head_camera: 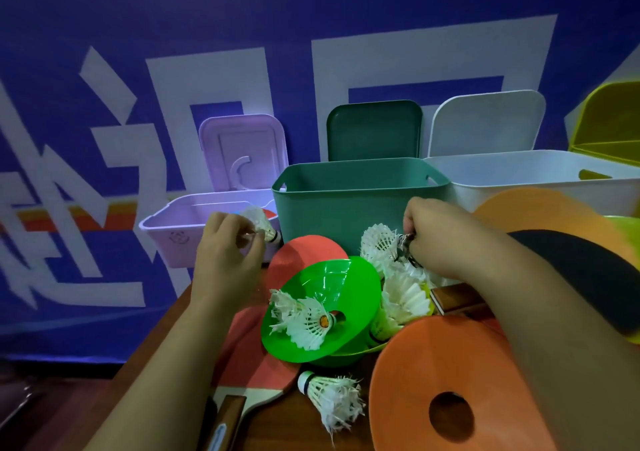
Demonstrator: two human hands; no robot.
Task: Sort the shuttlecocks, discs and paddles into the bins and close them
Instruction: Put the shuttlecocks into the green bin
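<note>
Standing in a row beyond both hands, four smooth plastic bins are seen: a lilac rectangular bin [194, 223], a teal-green bin [360, 201], a white bin [540, 177] and, only partly in view, a yellow bin [609, 128]. The first three have lids stood upright behind them.

A white feather shuttlecock [260, 222] is pinched near its cork end by the fingertips of the left hand [227, 246], just over the near rim of the lilac bin. Something red and blue is glimpsed inside that bin, too blurred to name. The contents of the other bins cannot be told.

A second shuttlecock [379, 246] is gripped by the curled fingers of the right hand [436, 239], in front of the teal-green bin's wall. Something dark and frayed is caught in the same grip.

Below and between the two grips a glossy green plastic disc [329, 284] is tilted, with a third shuttlecock [310, 324] lying in its dish. Below the right grip a matte orange disc [415, 374] with a round centre hole is seen. Below the left wrist a red-faced paddle [249, 350] with a wooden handle is laid flat, a fourth shuttlecock [329, 398] beside it. At least five shuttlecocks are counted.
</note>
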